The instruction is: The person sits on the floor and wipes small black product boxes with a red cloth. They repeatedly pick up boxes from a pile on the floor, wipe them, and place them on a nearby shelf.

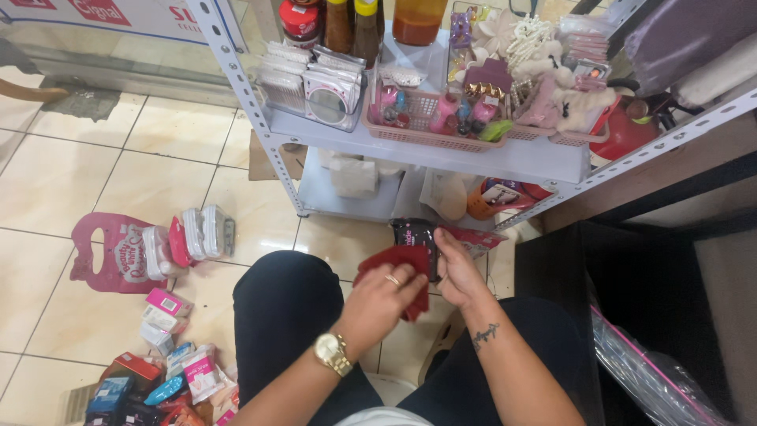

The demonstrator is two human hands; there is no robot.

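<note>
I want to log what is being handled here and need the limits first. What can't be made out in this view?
- Red cloth: partly covered by left hand.
- Dark packet: lower part behind right hand.
- Boxes on floor: cut by bottom edge.
- Items in pink basket: too small.

A grey metal shelf rack holds a pink basket of small bottles. Small boxes and a pink carton lie on the tiled floor.

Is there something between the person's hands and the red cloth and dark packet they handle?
Nothing visible. The left hand already grips the red cloth, and the right hand holds the dark packet directly. Both are held above the knees, in front of the metal shelf.
</note>
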